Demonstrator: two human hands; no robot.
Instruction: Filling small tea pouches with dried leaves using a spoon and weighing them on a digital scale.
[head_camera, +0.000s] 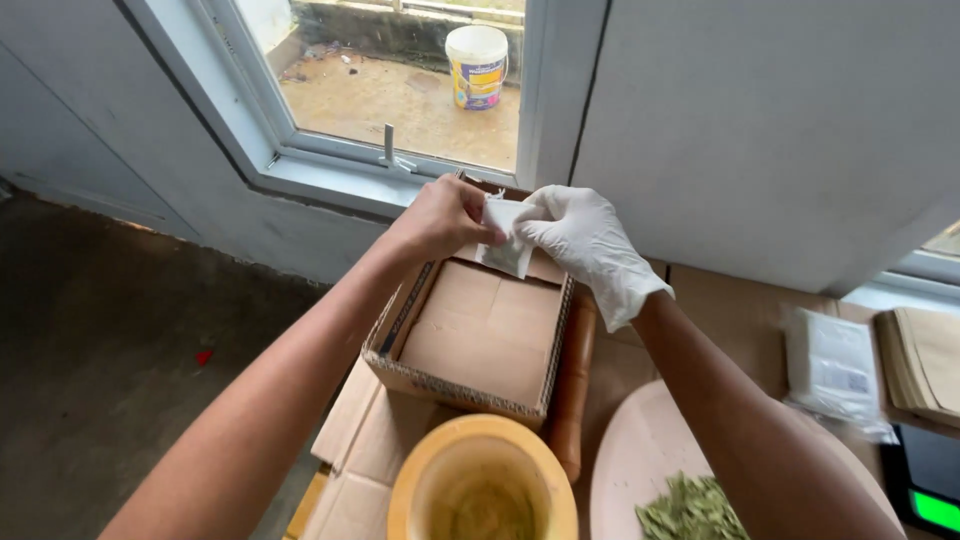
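Observation:
My bare left hand (445, 215) and my right hand (590, 245), which wears a white glove, both pinch a small white paper sachet (503, 237). They hold it over the far end of an open brown cardboard box (480, 340). The box looks empty inside. Below it stands a yellow wooden mortar (482, 485) with greenish residue in its bowl. A brown wooden pestle (572, 385) lies along the box's right side.
A pale round plate (630, 460) with dried green leaves (692, 510) sits at the lower right. Farther right lie a clear packet of white sachets (832, 368), a stack of brown paper bags (925, 362) and a scale with a green display (932, 508). A window with a bucket outside (477, 66) is ahead.

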